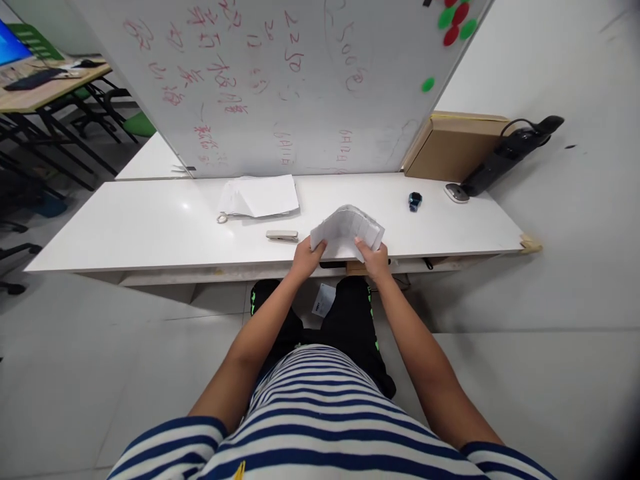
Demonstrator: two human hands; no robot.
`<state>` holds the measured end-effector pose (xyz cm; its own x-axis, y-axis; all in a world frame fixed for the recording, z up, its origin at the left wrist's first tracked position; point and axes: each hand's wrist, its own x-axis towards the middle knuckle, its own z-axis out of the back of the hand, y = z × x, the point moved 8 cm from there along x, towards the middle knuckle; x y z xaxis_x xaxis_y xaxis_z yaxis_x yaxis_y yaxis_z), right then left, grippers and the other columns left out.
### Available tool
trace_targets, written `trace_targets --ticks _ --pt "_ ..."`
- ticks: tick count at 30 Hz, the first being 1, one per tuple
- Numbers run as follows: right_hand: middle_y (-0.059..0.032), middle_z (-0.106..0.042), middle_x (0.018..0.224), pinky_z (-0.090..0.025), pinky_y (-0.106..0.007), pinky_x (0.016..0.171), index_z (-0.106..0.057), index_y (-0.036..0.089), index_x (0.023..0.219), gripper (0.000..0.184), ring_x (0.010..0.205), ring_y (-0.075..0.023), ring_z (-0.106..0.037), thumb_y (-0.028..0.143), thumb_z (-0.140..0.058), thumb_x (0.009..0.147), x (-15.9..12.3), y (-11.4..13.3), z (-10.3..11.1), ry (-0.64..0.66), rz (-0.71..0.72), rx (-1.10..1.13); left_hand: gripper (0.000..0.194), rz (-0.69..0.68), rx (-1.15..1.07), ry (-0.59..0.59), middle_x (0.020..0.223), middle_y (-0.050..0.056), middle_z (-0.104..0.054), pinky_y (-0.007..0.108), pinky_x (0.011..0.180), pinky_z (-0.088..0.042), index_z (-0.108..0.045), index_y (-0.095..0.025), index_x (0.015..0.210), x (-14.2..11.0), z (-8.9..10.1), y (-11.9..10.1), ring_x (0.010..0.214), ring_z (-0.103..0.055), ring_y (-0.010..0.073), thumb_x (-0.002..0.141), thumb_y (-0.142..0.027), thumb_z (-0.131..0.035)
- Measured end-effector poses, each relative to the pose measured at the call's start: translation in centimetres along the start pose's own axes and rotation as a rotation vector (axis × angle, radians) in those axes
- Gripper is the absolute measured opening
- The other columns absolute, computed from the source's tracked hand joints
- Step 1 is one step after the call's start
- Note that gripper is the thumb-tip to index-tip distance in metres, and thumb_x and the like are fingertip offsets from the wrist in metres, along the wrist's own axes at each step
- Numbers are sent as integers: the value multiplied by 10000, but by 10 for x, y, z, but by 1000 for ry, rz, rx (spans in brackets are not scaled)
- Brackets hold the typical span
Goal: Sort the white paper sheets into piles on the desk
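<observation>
A stack of paper sheets (345,230) is bent into an arch over the front edge of the white table. My left hand (306,259) grips its left side, thumb on the near face. On the right side my right hand (375,259) pinches the same stack, its thumb also on top. Just left of the sheets lies a pale stapler (282,235), apart from my left hand. Behind the stapler rests a loose pile of white paper (267,197), with a small ring-like item (222,218) at its front left corner.
The white table (150,230) runs across, backed by a whiteboard (310,93) with red writing and magnets. At right are a dark wristwatch (415,201), a computer mouse (457,193), a cardboard box (453,147) and a black upright device (510,157). An open shelf runs beneath the tabletop.
</observation>
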<state>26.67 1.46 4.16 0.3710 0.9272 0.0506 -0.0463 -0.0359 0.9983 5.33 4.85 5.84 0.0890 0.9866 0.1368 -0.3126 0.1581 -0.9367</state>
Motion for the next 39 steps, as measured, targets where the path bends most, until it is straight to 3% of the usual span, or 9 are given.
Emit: trace_targets --ticks 4,9,13,21,27,34,39 --pt "-90 -689 1090 -439 -401 980 -666 170 1023 459 1060 -256 -610 442 -743 661 2 -5 -6 66 -54 13 385 148 -152 -30 919 93 -708 353 808 -480 -692 -111 892 10 10 16 925 -630 268 753 -465 -630" --pt "-82 -694 1076 -453 -445 964 -658 168 1040 517 1017 -255 -621 450 -769 621 13 1 4 84 -20 65 423 166 -261 18 1011 102 -704 363 844 -486 -691 -125 937 16 29 15 973 -628 266 682 -462 -710" --pt "-69 -696 1066 -444 -440 977 -636 182 1046 527 1027 -248 -616 432 -787 608 18 7 -1 158 -14 122 517 165 -295 79 1076 125 -689 386 873 -495 -671 -125 1025 20 39 8 999 -633 262 633 -449 -761" --pt "-42 -677 1070 -490 -386 912 -591 221 1078 497 1000 -219 -618 399 -770 650 25 28 -4 200 25 179 527 167 -335 174 1066 142 -692 423 886 -504 -685 -110 978 32 41 4 1018 -629 296 593 -455 -789" --pt "-47 -673 1084 -490 -383 898 -568 223 1096 526 998 -219 -617 392 -776 644 24 30 -14 240 34 185 496 198 -325 198 1021 136 -703 418 843 -521 -693 -110 938 29 39 0 964 -645 293 589 -449 -789" --pt "-48 -678 1083 -487 -370 895 -565 219 1089 531 978 -202 -624 364 -782 627 20 18 -20 157 27 255 436 166 -296 65 981 114 -712 393 840 -506 -699 -115 898 24 41 -5 951 -641 272 625 -449 -763" --pt "-44 -710 962 -480 -391 891 -641 191 970 409 920 -216 -635 385 -768 632 28 33 -9 145 62 152 431 98 -268 -48 943 92 -712 370 808 -506 -694 -120 890 31 53 -26 935 -638 264 659 -482 -731"
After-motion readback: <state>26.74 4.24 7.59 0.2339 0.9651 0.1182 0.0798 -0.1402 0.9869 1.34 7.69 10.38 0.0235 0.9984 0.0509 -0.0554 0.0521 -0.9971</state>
